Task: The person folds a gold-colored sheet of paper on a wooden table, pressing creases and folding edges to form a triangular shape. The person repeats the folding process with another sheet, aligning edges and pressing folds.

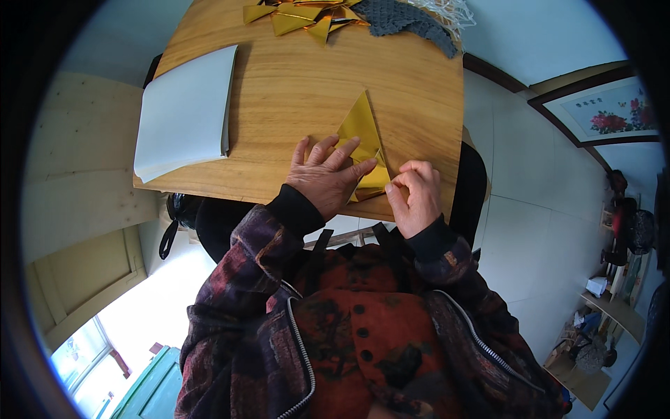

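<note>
Resting on a gold sheet (361, 122) at the near part of a wooden counter (293, 91), the left hand (326, 171) lies back upward with its fingers spread, the fingertips reaching across the sheet's left side and middle. The right hand (417, 194) stands at the sheet's right near corner, its fingers curled and its thumb and forefinger close together; whether these two pinch the corner cannot be told from this view. The gold sheet lies right of the counter's middle, folded to a narrow point directed toward the far side, with creased layers visible between the hands. Both forearms enter from the near side in dark patterned sleeves (244, 255) with black cuffs. At the far edge, well apart from the hands, is a pile of gold folded pieces (294, 19); to its right lie a grey textured cloth (405, 22) and, beside that, a tangle of pale strands (452, 12). On the left rests a stack of white sheets (186, 112). Beyond the counter, on the right, is a dark-framed picture of red flowers (607, 112)
</note>
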`<control>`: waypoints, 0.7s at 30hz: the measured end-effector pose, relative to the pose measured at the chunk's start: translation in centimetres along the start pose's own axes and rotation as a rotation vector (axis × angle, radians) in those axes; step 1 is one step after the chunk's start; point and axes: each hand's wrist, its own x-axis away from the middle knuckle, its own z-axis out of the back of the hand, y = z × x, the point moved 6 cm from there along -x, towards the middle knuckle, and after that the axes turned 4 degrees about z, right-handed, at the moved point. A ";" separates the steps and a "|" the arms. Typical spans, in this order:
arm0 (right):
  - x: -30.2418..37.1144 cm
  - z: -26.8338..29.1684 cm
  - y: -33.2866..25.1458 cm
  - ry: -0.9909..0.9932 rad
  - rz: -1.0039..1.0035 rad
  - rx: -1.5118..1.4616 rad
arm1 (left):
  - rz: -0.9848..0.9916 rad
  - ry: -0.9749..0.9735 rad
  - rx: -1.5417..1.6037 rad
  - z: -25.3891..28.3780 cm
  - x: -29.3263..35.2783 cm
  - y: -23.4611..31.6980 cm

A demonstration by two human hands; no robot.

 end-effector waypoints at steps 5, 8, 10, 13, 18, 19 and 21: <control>-0.5 -0.5 0.1 -0.025 -0.054 -0.020 | 0.009 -0.072 0.023 -0.3 0.1 -0.2; -0.4 -0.5 -0.7 -0.027 0.023 0.170 | 0.014 -0.040 0.043 -0.2 0.1 -0.1; -0.3 -0.3 -0.9 -0.028 0.034 0.220 | 0.008 -0.022 0.034 -0.1 0.1 -0.1; 0.3 -0.2 -1.8 -0.014 0.147 0.260 | -0.006 -0.004 0.008 0.0 0.2 -0.1; 3.1 -2.9 -2.8 -0.330 0.303 0.296 | -0.006 0.004 0.021 -0.2 0.2 -0.2; 3.4 -3.0 -2.5 -0.355 0.312 0.328 | -0.013 0.014 0.014 -0.2 0.2 -0.2; 3.7 -3.2 -2.2 -0.366 0.322 0.337 | -0.017 -0.007 0.002 -0.3 0.3 -0.2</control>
